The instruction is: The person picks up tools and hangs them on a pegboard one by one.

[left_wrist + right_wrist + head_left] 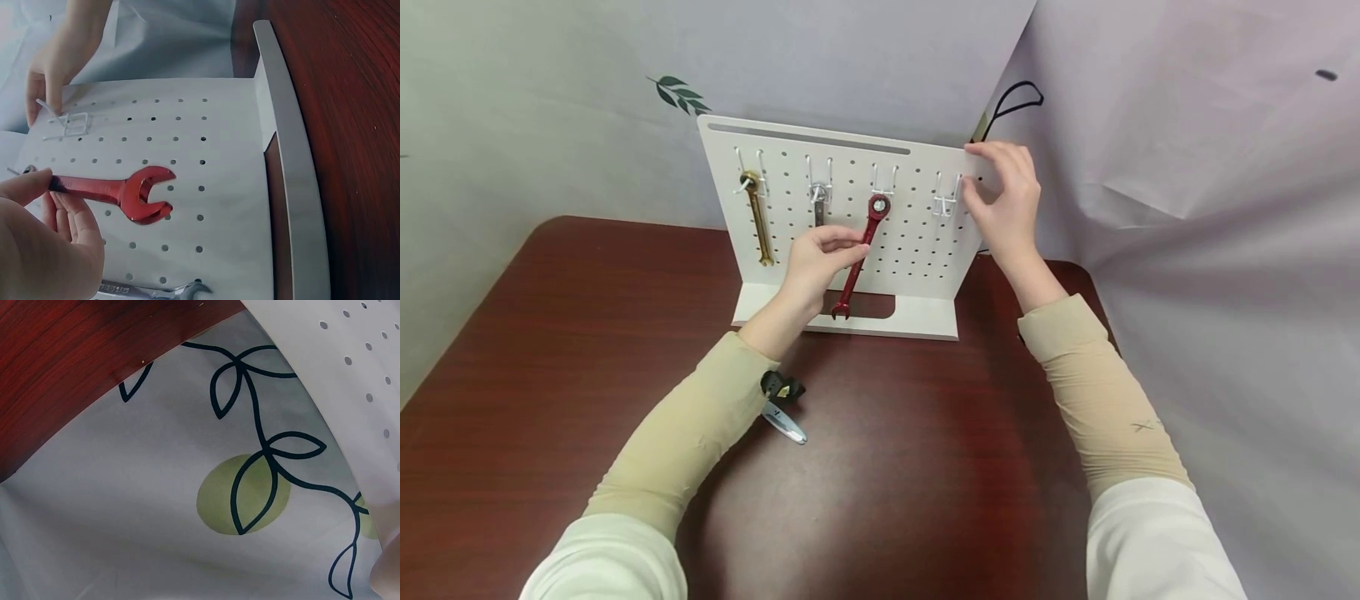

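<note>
My left hand (820, 267) pinches a red combination wrench (852, 282) by its shank between thumb and fingers. The wrench slants, its open end down; the ring end is up at a white wire hook (883, 182) on a white pegboard (936, 283). A white spot shows inside the ring, but I cannot tell how far the hook passes through. At the board's upper right edge my right hand (1009, 196) grips it, thumb in front, beside another wire hook (945, 204) with nothing on it. The right wrist view shows only a bit of that hand (389, 572).
A gold wrench (758, 221) hangs on the left hook. Beside it hangs a silver wrench (819, 215), partly behind my left hand. The board stands on a dark red wooden table (910, 450). A black strap with a grey-blue piece (784, 422) is by my left forearm.
</note>
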The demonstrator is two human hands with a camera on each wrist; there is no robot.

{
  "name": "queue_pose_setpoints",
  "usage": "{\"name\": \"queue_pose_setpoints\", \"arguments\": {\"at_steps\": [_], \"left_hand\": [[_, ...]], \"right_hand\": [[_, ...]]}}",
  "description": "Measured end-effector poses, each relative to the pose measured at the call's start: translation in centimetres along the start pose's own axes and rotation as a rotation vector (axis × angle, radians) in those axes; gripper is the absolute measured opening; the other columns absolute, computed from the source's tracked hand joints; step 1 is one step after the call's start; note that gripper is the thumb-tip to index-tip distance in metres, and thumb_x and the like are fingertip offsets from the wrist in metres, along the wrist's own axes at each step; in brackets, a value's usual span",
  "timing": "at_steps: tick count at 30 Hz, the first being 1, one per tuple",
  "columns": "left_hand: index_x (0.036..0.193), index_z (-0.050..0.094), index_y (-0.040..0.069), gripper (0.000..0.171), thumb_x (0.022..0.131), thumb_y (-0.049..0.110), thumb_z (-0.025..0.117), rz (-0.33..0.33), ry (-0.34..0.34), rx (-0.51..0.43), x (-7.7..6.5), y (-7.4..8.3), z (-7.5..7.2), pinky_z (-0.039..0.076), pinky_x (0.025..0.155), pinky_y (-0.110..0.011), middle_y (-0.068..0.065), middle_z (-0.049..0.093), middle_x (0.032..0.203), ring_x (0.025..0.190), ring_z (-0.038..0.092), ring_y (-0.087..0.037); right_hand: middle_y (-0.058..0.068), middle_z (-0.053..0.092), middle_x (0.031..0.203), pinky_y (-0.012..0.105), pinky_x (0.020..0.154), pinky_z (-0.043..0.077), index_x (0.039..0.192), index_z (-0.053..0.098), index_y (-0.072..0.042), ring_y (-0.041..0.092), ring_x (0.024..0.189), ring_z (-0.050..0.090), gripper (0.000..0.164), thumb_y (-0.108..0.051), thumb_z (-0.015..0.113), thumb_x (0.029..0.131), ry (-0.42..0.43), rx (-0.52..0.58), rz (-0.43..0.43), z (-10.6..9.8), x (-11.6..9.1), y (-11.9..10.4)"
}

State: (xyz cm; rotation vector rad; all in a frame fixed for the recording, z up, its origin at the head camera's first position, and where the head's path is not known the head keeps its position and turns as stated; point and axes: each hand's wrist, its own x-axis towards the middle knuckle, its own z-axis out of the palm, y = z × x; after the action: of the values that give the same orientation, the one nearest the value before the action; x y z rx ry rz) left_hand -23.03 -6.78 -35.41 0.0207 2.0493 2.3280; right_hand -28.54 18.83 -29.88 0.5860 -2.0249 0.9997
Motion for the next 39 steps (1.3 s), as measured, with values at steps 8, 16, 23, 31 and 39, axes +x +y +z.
{"name": "queue_pose_setpoints", "arguments": {"at_steps": [8,16,23,31,39], "left_hand": [[0.112,0.075,-0.004,0.02,0.093,-0.001,0.078,0.013,0.065,-0.025,1.1,-0.6,1.2,0.054,0.084,-0.019,0.017,0.072,0.081,0.084,0.068,-0.001],[0.104,0.077,0.004,0.012,0.093,-0.001,0.079,0.013,0.098,-0.05,1.6,-1.0,1.9,0.056,0.087,-0.02,0.017,0.072,0.082,0.086,0.068,-0.001],[0.095,0.077,0.012,0.013,0.091,0.0,0.081,-0.003,0.119,-0.05,1.8,-1.2,2.0,0.055,0.087,-0.018,0.016,0.072,0.084,0.087,0.066,-0.003],[0.111,0.077,-0.001,0.018,0.093,-0.002,0.078,0.003,0.105,-0.041,1.5,-1.5,1.5,0.056,0.086,-0.018,0.016,0.073,0.088,0.088,0.07,-0.001],[0.121,0.074,-0.006,0.028,0.094,-0.003,0.077,0.034,0.026,-0.004,0.2,-1.3,-0.3,0.059,0.098,-0.023,0.009,0.08,0.098,0.097,0.076,-0.004]], "right_hand": [[0.019,0.076,0.119,0.035,0.106,0.046,0.119,0.077,0.0,0.037,0.114,0.062,0.031,0.008,0.071,0.089,0.004,-0.001,-0.003,-0.1,-0.1,-0.1],[0.02,0.075,0.119,0.033,0.106,0.046,0.119,0.076,0.002,0.037,0.114,0.062,0.03,0.007,0.07,0.09,0.002,-0.009,0.003,-0.2,-0.1,-0.2],[0.02,0.075,0.119,0.033,0.106,0.046,0.119,0.076,0.002,0.037,0.114,0.061,0.029,0.006,0.07,0.09,0.002,-0.012,0.01,-0.3,-0.1,-0.2],[0.018,0.076,0.118,0.033,0.105,0.045,0.118,0.077,-0.001,0.036,0.114,0.062,0.03,0.008,0.071,0.089,0.015,0.014,0.007,-0.3,-0.3,-0.2],[0.021,0.075,0.118,0.033,0.106,0.045,0.118,0.076,0.003,0.038,0.113,0.062,0.03,0.008,0.07,0.089,0.019,0.003,-0.013,-0.2,-0.2,-0.2]]}}
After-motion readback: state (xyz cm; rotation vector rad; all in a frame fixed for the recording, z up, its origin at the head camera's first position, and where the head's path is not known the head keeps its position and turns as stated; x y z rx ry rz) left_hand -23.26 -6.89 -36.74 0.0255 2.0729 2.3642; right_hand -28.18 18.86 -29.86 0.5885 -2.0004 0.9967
